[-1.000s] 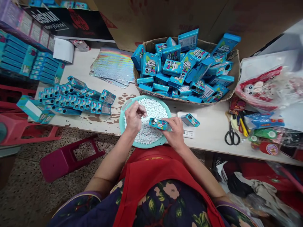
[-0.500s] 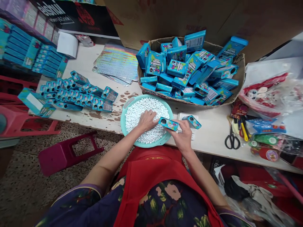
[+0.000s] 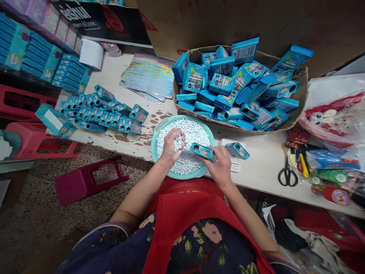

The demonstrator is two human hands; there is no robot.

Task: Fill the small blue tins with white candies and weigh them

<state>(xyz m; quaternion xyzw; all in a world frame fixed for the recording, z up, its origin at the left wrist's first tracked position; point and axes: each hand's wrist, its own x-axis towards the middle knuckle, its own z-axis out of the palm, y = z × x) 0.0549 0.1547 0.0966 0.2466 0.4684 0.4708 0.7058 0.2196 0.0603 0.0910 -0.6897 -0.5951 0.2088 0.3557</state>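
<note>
White candies [image 3: 189, 163] fill a turquoise basin [image 3: 154, 146] at the table's front edge. Over the basin's left part, my left hand [image 3: 171, 146] is cupped around a handful of the candies. My right hand [image 3: 220, 165] grips a small blue candy box [image 3: 201, 150] over the basin's right rim, its end with a dark round hole turned towards me. Another blue box [image 3: 238, 150] stands just right of that hand, beside a white object [image 3: 235, 166] partly hidden by it.
A cardboard carton [image 3: 302, 91] heaped with blue boxes stands behind the basin. Rows of blue boxes [image 3: 111, 118] lie to the left, near shiny sheets [image 3: 149, 76]. Black-handled scissors [image 3: 288, 176] and bagged items [image 3: 330, 121] are at right. A magenta stool [image 3: 76, 186] lies below.
My left hand has lifted out of the candies with a handful and turned its palm inward. My right hand still holds the box. The view has shifted slightly left.
</note>
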